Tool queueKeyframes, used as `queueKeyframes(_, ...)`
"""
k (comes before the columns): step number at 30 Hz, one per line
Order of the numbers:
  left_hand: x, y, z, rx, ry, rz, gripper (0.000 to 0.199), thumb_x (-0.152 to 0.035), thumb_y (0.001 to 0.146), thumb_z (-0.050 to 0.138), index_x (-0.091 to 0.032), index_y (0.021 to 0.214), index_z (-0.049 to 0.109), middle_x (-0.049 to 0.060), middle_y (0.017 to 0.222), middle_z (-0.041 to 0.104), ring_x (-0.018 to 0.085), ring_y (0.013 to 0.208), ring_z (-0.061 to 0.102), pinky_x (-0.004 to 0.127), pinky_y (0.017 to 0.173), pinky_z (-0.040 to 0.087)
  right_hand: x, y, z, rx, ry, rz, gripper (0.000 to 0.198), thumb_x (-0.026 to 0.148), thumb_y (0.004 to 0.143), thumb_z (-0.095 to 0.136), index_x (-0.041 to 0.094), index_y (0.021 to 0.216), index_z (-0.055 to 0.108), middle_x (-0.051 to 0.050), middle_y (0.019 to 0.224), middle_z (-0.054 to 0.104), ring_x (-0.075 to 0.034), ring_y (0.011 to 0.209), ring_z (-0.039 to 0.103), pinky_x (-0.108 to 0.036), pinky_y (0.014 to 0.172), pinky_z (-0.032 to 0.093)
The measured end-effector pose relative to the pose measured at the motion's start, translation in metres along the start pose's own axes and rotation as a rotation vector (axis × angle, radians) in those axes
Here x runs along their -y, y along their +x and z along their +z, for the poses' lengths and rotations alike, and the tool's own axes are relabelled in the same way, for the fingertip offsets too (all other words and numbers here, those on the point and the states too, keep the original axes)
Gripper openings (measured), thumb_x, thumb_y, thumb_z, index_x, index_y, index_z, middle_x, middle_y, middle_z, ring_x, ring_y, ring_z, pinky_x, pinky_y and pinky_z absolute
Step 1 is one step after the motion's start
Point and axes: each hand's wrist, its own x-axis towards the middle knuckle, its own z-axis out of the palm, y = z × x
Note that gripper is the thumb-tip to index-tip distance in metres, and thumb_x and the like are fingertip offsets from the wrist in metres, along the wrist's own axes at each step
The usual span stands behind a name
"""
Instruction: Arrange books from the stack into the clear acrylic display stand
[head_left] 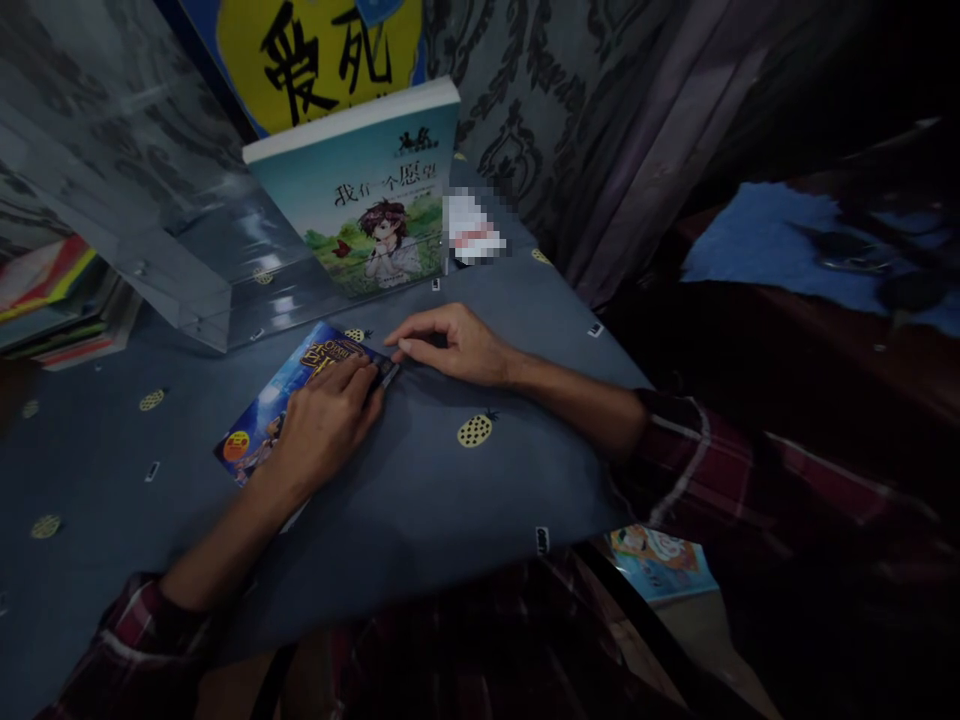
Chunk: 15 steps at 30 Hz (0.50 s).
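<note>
A thin book with a dark blue, colourful cover (276,385) lies aslant on the grey-blue tablecloth (420,500). My left hand (326,415) rests flat on it, palm down, fingers stretched over the cover and hiding much of it. At the book's far right corner is my right hand (472,345), its thumb and forefinger tips brought close together. Whatever is between those tips is too small and dark to make out. Just behind both hands, a thicker book with a green-blue cover (322,190) stands upright, leaning back.
A clear plastic stand (206,315) is at the left of the upright book. Stacked books (67,310) sit at the far left. A yellow and blue board (247,60) rises behind. Blue cloth (739,240) lies at the right, and another book (660,565) is below the table edge.
</note>
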Motion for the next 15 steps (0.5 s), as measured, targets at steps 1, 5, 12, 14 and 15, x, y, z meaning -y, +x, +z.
queueKeyframes(1,-0.0001,0.0002,-0.0005,-0.001,-0.004,0.004,0.03,-0.031,0.104,0.047,-0.018,0.119,0.07,0.014,0.124,0.074,0.029,0.114,0.073,0.046,0.098,0.061,-0.0001,0.0001,-0.0001,-0.002,0.002,-0.002,0.025,0.024,0.093,0.057,0.013,0.101,0.078,-0.005,0.086,0.08,-0.013,0.075,0.068,-0.026,0.07,0.051)
queueKeyframes(5,-0.0013,0.0009,-0.0016,-0.017,-0.007,0.014,0.032,-0.03,0.105,0.045,-0.016,0.118,0.07,0.015,0.122,0.075,0.029,0.111,0.074,0.047,0.095,0.063,-0.001,0.0002,0.0002,-0.01,0.011,0.003,0.026,0.024,0.093,0.057,0.013,0.102,0.077,-0.006,0.088,0.08,-0.013,0.075,0.067,-0.026,0.069,0.05)
queueKeyframes(12,-0.0016,0.0003,0.0008,-0.046,0.036,0.027,0.03,-0.03,0.105,0.045,-0.018,0.116,0.07,0.013,0.121,0.076,0.028,0.11,0.074,0.043,0.097,0.062,-0.0016,-0.0007,0.0005,-0.01,-0.025,-0.023,0.027,0.025,0.093,0.056,0.013,0.105,0.078,-0.005,0.087,0.08,-0.015,0.077,0.07,-0.027,0.071,0.052)
queueKeyframes(14,-0.0014,-0.0005,0.003,-0.047,0.051,0.029,0.03,-0.031,0.105,0.046,-0.018,0.116,0.071,0.013,0.122,0.076,0.029,0.111,0.074,0.044,0.096,0.062,-0.0015,-0.0015,0.0004,-0.004,-0.081,-0.051,0.027,0.024,0.094,0.056,0.013,0.105,0.078,-0.005,0.088,0.08,-0.015,0.077,0.07,-0.027,0.072,0.052)
queueKeyframes(15,-0.0016,-0.0009,0.004,-0.046,0.058,0.026,0.03,-0.031,0.105,0.047,-0.018,0.116,0.071,0.013,0.122,0.076,0.029,0.112,0.073,0.045,0.095,0.062,-0.0013,-0.0022,0.0003,0.002,-0.13,-0.074,0.027,0.024,0.094,0.055,0.013,0.105,0.078,-0.005,0.088,0.08,-0.015,0.077,0.07,-0.027,0.073,0.052)
